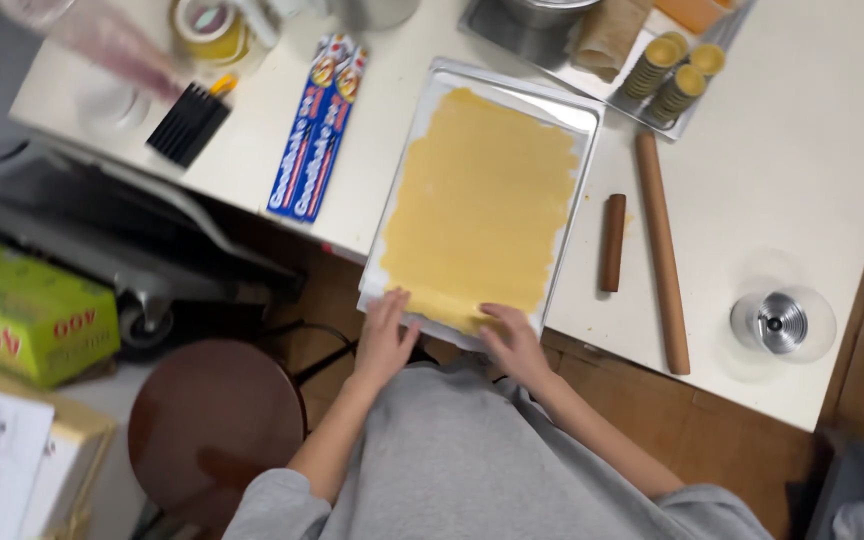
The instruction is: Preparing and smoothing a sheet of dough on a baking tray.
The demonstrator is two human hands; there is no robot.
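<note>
A metal baking tray (572, 105) lined with white paper lies on the white table, overhanging its near edge. A flat yellow sheet of dough (482, 200) covers most of the paper. My left hand (384, 338) rests on the tray's near left corner, fingers spread flat on the paper. At the near edge my right hand (514, 338) presses on the dough's lower border, fingers together. Neither hand grips anything that I can make out.
To the right of the tray lie a long wooden rolling pin (662, 250) and a short brown stick (612, 242). A blue wrap box (318, 125), a black comb-like tool (188, 122), stacked yellow moulds (674, 68), round metal cutters (780, 322), a brown stool (214, 422).
</note>
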